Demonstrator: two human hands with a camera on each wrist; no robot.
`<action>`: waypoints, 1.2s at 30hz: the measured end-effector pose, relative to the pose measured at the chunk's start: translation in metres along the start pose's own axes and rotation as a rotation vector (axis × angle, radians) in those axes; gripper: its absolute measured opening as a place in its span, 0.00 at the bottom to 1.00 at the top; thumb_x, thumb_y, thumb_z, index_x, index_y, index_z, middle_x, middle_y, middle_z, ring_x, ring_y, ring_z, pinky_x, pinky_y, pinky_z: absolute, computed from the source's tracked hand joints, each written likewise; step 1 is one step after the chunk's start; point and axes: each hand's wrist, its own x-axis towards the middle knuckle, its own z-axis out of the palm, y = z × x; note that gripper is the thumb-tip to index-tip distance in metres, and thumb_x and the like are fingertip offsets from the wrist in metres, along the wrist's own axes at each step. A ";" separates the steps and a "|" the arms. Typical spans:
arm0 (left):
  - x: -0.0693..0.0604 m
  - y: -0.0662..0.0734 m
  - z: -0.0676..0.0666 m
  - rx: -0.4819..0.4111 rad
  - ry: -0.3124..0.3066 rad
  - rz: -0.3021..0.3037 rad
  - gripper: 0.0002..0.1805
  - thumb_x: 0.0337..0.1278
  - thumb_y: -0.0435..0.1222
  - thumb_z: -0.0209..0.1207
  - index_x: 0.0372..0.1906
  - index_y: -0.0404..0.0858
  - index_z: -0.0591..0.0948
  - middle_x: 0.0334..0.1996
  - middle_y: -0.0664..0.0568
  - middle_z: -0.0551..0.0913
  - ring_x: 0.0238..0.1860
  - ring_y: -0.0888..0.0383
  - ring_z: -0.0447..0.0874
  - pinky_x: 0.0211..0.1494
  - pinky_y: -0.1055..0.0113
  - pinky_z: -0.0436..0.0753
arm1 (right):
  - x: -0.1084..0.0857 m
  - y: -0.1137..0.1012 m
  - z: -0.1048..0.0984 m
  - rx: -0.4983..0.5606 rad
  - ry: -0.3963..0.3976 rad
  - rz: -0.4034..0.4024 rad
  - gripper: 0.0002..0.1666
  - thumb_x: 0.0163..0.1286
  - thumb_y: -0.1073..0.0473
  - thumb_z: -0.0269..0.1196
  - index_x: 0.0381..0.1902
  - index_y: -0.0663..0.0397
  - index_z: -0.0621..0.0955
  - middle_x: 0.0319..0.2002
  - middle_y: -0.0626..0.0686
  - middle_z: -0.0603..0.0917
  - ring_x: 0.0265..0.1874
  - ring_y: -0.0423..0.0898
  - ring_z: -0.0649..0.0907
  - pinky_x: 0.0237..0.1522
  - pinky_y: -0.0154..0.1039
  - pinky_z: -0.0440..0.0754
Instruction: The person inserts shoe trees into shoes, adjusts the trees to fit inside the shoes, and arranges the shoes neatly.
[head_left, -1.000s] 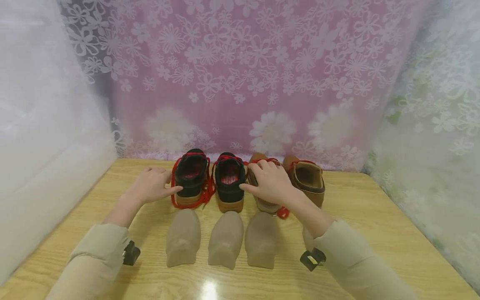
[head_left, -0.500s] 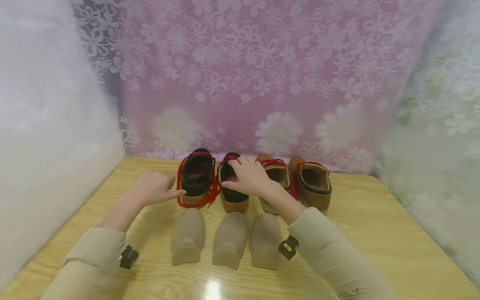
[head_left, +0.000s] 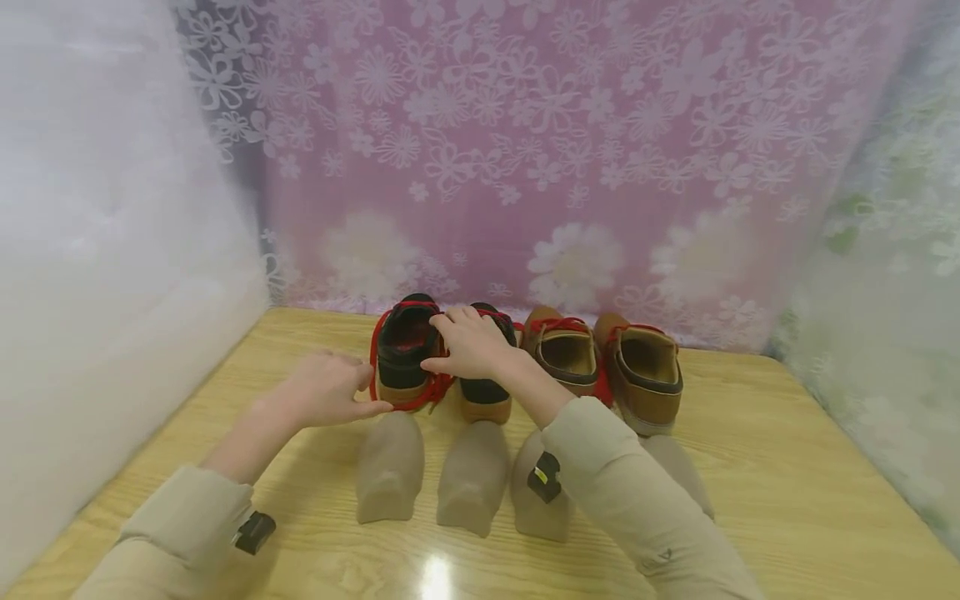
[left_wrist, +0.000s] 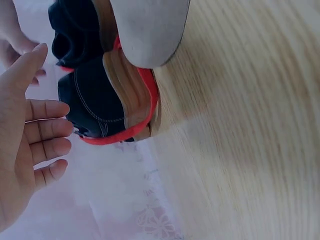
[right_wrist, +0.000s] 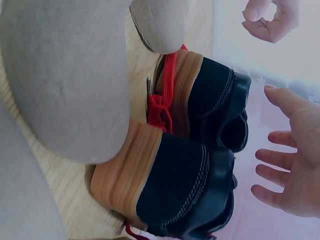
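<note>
Two black shoes with red laces stand at the back left of the table; the left one [head_left: 405,354] shows its opening, the other [head_left: 483,400] is partly hidden under my right hand [head_left: 472,346]. That hand hovers over them with fingers spread, holding nothing. My left hand [head_left: 326,392] is beside the leftmost shoe, its thumb extended near the heel. In the left wrist view my left hand [left_wrist: 22,135] has relaxed, parted fingers near the black shoe [left_wrist: 95,95]. The right wrist view shows my right hand [right_wrist: 300,155] above the black heels [right_wrist: 175,182], not gripping.
Two brown shoes [head_left: 567,354] [head_left: 645,383] with red laces stand to the right of the black pair. Several beige shoe-shaped forms [head_left: 390,471] lie in a row in front on the wooden table [head_left: 772,492]. A pink floral curtain [head_left: 487,167] hangs behind.
My right hand has moved left from above the brown shoe to the black shoes, uncovering the brown pair. My left hand has stayed beside the leftmost shoe, and the head view has shifted slightly.
</note>
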 end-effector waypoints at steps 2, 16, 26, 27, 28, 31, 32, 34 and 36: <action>-0.002 0.004 -0.002 0.014 -0.003 0.017 0.23 0.47 0.59 0.60 0.17 0.46 0.72 0.15 0.63 0.69 0.17 0.64 0.67 0.26 0.65 0.70 | 0.005 -0.003 0.002 0.003 -0.018 -0.003 0.42 0.61 0.34 0.57 0.67 0.49 0.65 0.61 0.53 0.69 0.60 0.52 0.67 0.56 0.49 0.66; -0.018 0.025 -0.005 0.025 -0.063 0.055 0.23 0.49 0.59 0.58 0.24 0.43 0.78 0.20 0.61 0.75 0.24 0.61 0.76 0.30 0.62 0.69 | 0.027 -0.012 0.011 0.064 -0.107 0.038 0.40 0.60 0.33 0.58 0.62 0.52 0.69 0.56 0.53 0.72 0.56 0.50 0.71 0.54 0.47 0.69; -0.026 0.038 -0.004 -0.076 -0.118 0.070 0.23 0.48 0.60 0.59 0.31 0.43 0.80 0.25 0.62 0.75 0.28 0.62 0.76 0.37 0.60 0.74 | 0.037 -0.014 0.015 0.060 -0.195 0.086 0.39 0.60 0.32 0.57 0.61 0.51 0.70 0.58 0.54 0.71 0.56 0.52 0.71 0.53 0.49 0.70; -0.027 0.040 -0.005 -0.075 -0.127 0.069 0.24 0.47 0.60 0.59 0.32 0.43 0.80 0.26 0.62 0.75 0.29 0.62 0.76 0.37 0.60 0.74 | 0.038 -0.014 0.016 0.056 -0.202 0.092 0.40 0.60 0.32 0.57 0.61 0.51 0.70 0.58 0.54 0.71 0.56 0.52 0.70 0.53 0.49 0.70; -0.027 0.041 -0.005 -0.077 -0.135 0.070 0.24 0.47 0.60 0.59 0.33 0.42 0.80 0.26 0.62 0.75 0.29 0.61 0.76 0.37 0.60 0.75 | 0.038 -0.014 0.017 0.050 -0.207 0.096 0.40 0.60 0.32 0.57 0.61 0.51 0.69 0.59 0.53 0.70 0.57 0.52 0.70 0.53 0.49 0.70; -0.028 0.046 -0.005 -0.080 -0.173 0.058 0.26 0.46 0.61 0.59 0.35 0.41 0.79 0.28 0.60 0.76 0.30 0.60 0.77 0.36 0.60 0.75 | 0.039 -0.014 0.019 0.038 -0.217 0.103 0.42 0.59 0.32 0.57 0.63 0.51 0.68 0.61 0.53 0.69 0.59 0.53 0.68 0.54 0.50 0.69; -0.028 0.047 -0.005 -0.087 -0.184 0.050 0.28 0.46 0.62 0.59 0.36 0.41 0.79 0.29 0.60 0.76 0.31 0.60 0.77 0.36 0.60 0.75 | 0.040 -0.014 0.020 0.032 -0.218 0.102 0.42 0.59 0.32 0.57 0.63 0.51 0.68 0.61 0.54 0.69 0.59 0.53 0.68 0.55 0.50 0.69; -0.029 0.050 -0.004 -0.089 -0.196 0.037 0.30 0.44 0.63 0.58 0.37 0.40 0.78 0.30 0.59 0.76 0.31 0.59 0.77 0.35 0.61 0.74 | 0.040 -0.014 0.020 0.019 -0.223 0.100 0.43 0.59 0.31 0.57 0.64 0.52 0.67 0.62 0.54 0.68 0.60 0.53 0.67 0.55 0.50 0.69; -0.030 0.053 -0.003 -0.080 -0.197 0.027 0.32 0.42 0.65 0.58 0.37 0.40 0.77 0.30 0.59 0.75 0.31 0.59 0.77 0.34 0.61 0.74 | 0.041 -0.015 0.019 0.005 -0.232 0.097 0.44 0.59 0.31 0.57 0.65 0.52 0.67 0.63 0.54 0.67 0.62 0.53 0.66 0.55 0.51 0.69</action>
